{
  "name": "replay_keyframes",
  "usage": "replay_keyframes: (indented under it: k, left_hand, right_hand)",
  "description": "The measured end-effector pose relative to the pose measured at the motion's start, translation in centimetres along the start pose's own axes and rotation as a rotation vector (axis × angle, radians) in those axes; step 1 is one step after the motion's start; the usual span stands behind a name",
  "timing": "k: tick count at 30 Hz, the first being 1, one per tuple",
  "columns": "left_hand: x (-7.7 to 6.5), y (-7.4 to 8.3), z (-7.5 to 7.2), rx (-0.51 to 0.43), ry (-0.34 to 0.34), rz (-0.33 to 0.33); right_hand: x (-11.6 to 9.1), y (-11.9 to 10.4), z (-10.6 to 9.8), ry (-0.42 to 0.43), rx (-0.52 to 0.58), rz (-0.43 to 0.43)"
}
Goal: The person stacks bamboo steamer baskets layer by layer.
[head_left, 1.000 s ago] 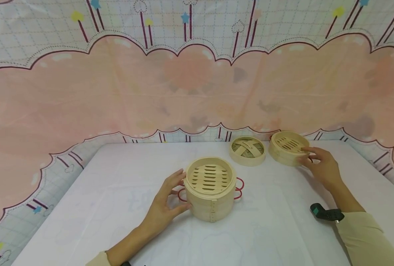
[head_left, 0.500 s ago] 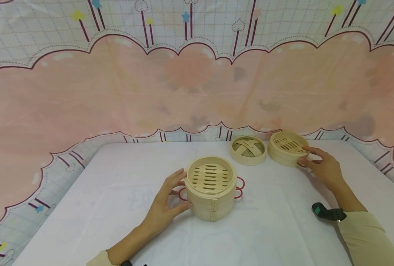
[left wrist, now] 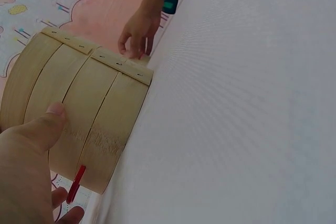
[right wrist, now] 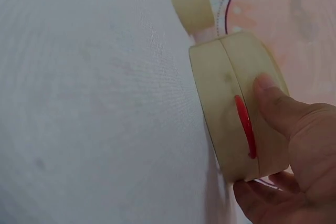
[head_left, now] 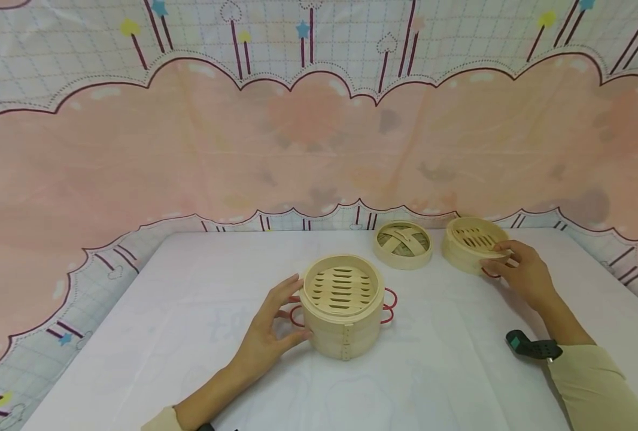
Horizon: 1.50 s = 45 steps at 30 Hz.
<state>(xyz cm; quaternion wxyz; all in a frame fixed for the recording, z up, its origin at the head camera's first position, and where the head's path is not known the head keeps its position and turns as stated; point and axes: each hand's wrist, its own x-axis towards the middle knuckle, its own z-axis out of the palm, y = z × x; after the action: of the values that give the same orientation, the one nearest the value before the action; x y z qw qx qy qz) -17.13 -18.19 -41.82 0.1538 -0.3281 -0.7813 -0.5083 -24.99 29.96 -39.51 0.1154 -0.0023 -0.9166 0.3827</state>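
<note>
A stack of bamboo steamer baskets (head_left: 346,332) with red handles and a slatted top stands upright at mid-table. My left hand (head_left: 267,329) holds its left side, thumb (left wrist: 55,111) against the front wall and fingers partly hidden behind it. At the back right, my right hand (head_left: 525,272) grips another slatted steamer basket (head_left: 461,257) by its right side. In the right wrist view, the thumb lies on that basket's wall above a red handle (right wrist: 245,127), with fingers around the far side. Whether this basket touches the table all round, I cannot tell.
A bamboo steamer lid (head_left: 403,258) with crossed strips lies left of the right-hand basket, a small gap between them. The white tabletop (head_left: 200,269) extends around everything. A patterned cloth backdrop (head_left: 276,155) rises directly behind the table's back edge.
The right hand has shifted its basket slightly right and nearer to me, widening the gap from the lid. The left hand and the stack have stayed put.
</note>
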Motion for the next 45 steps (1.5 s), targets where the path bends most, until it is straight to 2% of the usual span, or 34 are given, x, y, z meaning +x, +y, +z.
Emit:
replay_keyframes:
  k: [6, 12, 17, 23, 27, 34, 45]
  left_hand:
    - [0.0, 0.1, 0.0, -0.002, 0.001, -0.008]
    - [0.1, 0.2, 0.0, -0.002, 0.003, -0.003]
    - [0.2, 0.3, 0.1, -0.002, 0.009, 0.009]
    - [0.3, 0.5, 0.0, -0.004, 0.008, -0.012]
    - [0.3, 0.4, 0.0, -0.006, 0.008, -0.018]
    - [0.3, 0.4, -0.1, -0.010, 0.003, -0.023]
    - [0.2, 0.2, -0.1, -0.011, 0.002, -0.026]
  right_hand:
    - [0.0, -0.2, -0.1, 0.014, -0.033, 0.007]
    - [0.2, -0.4, -0.6, 0.060, -0.054, -0.072]
    - [0.3, -1.7, -1.2, 0.065, -0.053, -0.113]
    - [0.3, -3.5, -1.7, 0.080, -0.078, -0.153]
    - [0.3, -4.7, -1.8, 0.064, -0.024, -0.142]
    - [-0.1, -6.4, -2.1, 0.015, 0.113, -0.050]
    - [-0.7, -8.4, -2.2, -0.003, 0.164, -0.087]
